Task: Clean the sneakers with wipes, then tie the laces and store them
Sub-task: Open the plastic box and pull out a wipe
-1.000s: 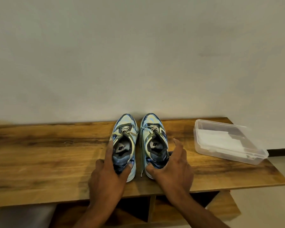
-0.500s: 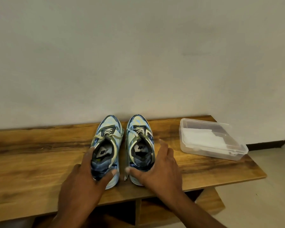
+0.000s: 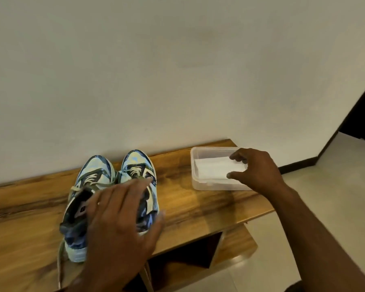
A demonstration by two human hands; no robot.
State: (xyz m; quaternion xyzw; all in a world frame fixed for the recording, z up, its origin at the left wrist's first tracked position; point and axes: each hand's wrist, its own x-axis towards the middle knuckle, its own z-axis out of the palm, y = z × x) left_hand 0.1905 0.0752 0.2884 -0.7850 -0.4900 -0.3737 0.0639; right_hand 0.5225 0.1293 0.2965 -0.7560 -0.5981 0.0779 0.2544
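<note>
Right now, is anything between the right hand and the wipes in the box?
Nothing visible. The box has no lid on, and the right hand hangs over the wipes, fingers spread.

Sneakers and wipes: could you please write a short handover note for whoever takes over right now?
Left hand: fingers spread over the right-side sneaker, no clear grip.
Right hand: over the clear wipe box, fingers curled above the wipes, none picked up.
Both sneakers stand side by side on the wooden bench; the left-side sneaker has loose laces.
Done: nothing visibly.
Left: take a wipe, clean, tie, store.
</note>
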